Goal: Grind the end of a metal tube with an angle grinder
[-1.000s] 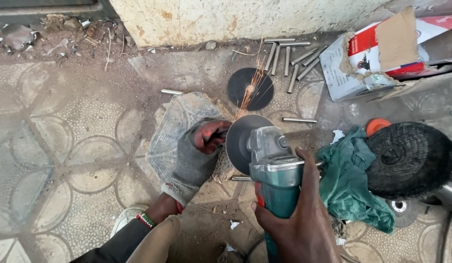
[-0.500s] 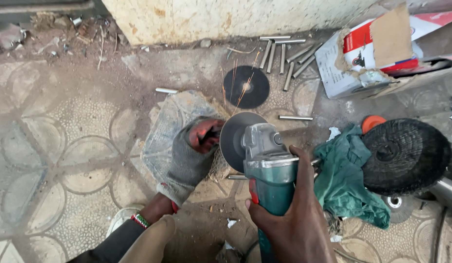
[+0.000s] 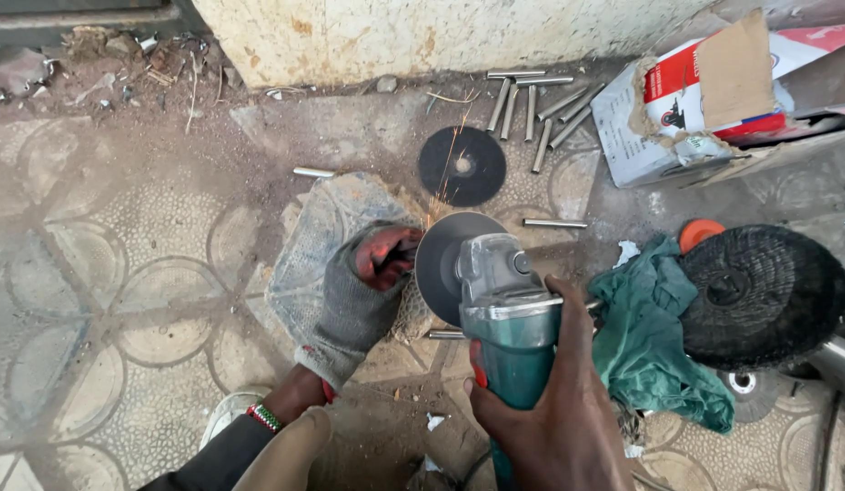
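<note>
Right hand point(image 3: 545, 409), bare, wrapped tight round the body of the grinder point(image 3: 500, 309), whose disc point(image 3: 438, 264) stands on edge just ahead of the grip and throws sparks point(image 3: 445, 182) forward. Left hand point(image 3: 363, 291), gloved, clamped on a small piece hidden under its fingers, pressed on a stone point(image 3: 327, 236) and touching the disc's left face. Past the disc lie a spare disc point(image 3: 462, 165) and cut rods point(image 3: 532, 105); right of the grip, a green rag point(image 3: 654, 336) and wire wheel point(image 3: 759, 295).

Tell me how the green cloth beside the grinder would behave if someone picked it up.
The green cloth lies crumpled in loose folds, so it would likely hang limp and floppy rather than keep its shape. It looks thin, so it is probably light for its size. One edge lies against the black wire brush wheel, whose bristles might snag it as it lifts.
</note>
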